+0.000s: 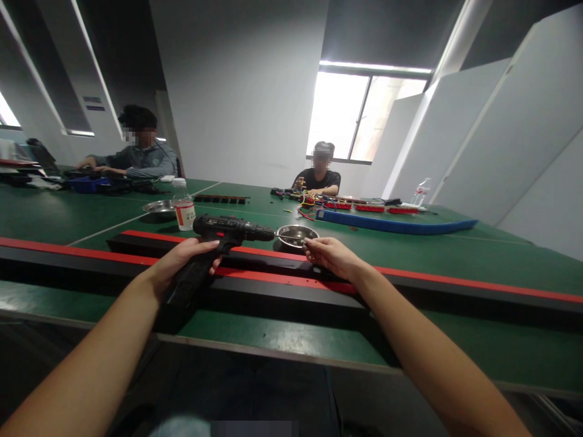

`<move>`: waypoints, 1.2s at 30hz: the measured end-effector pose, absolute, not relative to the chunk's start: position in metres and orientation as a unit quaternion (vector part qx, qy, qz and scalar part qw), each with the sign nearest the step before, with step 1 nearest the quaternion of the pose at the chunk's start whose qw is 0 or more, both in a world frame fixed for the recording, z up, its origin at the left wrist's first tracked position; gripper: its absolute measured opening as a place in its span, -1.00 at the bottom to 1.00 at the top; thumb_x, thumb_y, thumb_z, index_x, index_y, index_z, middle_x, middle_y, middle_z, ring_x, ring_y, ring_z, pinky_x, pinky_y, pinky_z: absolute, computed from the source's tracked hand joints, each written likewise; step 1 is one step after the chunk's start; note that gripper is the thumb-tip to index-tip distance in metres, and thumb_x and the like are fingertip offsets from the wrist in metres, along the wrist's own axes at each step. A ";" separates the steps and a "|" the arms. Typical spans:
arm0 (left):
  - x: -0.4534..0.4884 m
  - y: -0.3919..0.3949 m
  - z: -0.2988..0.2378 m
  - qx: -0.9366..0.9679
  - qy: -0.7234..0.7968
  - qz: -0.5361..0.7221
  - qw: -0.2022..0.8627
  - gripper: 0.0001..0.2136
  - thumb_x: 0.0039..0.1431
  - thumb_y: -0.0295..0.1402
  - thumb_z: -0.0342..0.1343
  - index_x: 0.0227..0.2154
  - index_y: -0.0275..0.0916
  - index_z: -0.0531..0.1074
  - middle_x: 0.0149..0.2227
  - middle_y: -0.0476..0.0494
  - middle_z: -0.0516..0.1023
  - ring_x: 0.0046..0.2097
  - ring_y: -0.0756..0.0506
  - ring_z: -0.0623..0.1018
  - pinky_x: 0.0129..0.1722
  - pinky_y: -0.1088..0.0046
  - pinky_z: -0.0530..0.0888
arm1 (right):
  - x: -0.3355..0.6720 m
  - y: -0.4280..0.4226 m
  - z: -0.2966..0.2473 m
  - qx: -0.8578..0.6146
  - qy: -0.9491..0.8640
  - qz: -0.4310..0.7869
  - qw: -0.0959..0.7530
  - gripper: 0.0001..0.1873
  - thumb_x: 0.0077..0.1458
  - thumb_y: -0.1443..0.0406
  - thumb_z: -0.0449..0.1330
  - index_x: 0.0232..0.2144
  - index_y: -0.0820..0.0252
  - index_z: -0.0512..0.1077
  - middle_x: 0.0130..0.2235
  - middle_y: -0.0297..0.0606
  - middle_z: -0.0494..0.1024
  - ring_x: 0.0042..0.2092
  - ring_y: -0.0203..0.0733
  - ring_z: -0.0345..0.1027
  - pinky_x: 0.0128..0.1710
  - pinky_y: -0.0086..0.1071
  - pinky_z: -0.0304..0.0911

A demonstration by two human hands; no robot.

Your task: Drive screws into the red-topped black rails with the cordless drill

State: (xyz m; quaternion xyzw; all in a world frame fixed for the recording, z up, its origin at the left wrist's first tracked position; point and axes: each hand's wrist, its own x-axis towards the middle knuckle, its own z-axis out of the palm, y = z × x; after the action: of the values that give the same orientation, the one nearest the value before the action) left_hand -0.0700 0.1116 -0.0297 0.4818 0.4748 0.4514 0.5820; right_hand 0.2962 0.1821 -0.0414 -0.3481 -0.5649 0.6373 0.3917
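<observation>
My left hand point(184, 262) is wrapped round the grip of a black cordless drill point(214, 243), whose nose points right. My right hand point(328, 255) is pinched at the near rim of a small steel bowl point(297, 235), its fingertips closed on something too small to make out. Both hands hover over a long black bar with red strips point(282, 279) lying across the green table point(455, 255). The drill tip ends just left of the bowl.
A plastic bottle with a red label point(183, 205) and a steel dish point(159, 208) stand behind the drill. A long blue strip point(392, 224), red parts and coloured wires lie farther right. Two people sit at the table's far side, left and centre.
</observation>
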 end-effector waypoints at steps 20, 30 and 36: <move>-0.063 0.104 -0.023 0.474 0.478 0.446 0.590 -0.72 0.14 -0.20 0.33 -0.27 -0.34 0.48 -0.38 -0.13 0.52 -0.43 0.01 0.52 -0.43 0.57 0.53 | 0.289 0.180 -0.048 -0.372 -0.676 0.507 0.385 -0.49 0.11 -0.12 0.29 -0.41 0.24 0.44 -0.45 -0.32 0.39 -0.44 -0.33 0.21 -0.45 -0.40 0.04; -0.064 0.103 -0.023 0.467 0.484 0.448 0.589 -0.72 0.13 -0.22 0.34 -0.26 -0.33 0.47 -0.39 -0.13 0.53 -0.44 0.00 0.52 -0.44 0.56 0.52 | 0.286 0.174 -0.042 -0.375 -0.687 0.489 0.384 -0.49 0.13 -0.11 0.27 -0.42 0.25 0.43 -0.47 -0.33 0.38 -0.43 -0.31 0.20 -0.42 -0.40 0.08; -0.062 0.101 -0.021 0.468 0.487 0.447 0.586 -0.73 0.14 -0.20 0.33 -0.28 -0.33 0.49 -0.39 -0.12 0.54 -0.44 0.01 0.52 -0.44 0.57 0.51 | 0.287 0.175 -0.044 -0.361 -0.689 0.497 0.385 -0.50 0.11 -0.11 0.28 -0.41 0.24 0.43 -0.45 -0.33 0.39 -0.42 -0.30 0.22 -0.40 -0.38 0.10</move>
State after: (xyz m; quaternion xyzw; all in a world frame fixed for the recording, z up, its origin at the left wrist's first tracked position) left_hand -0.0625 0.1015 -0.0208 0.4679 0.4871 0.4471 0.5864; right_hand 0.2871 0.1753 -0.0440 -0.3607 -0.6892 0.4969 0.3847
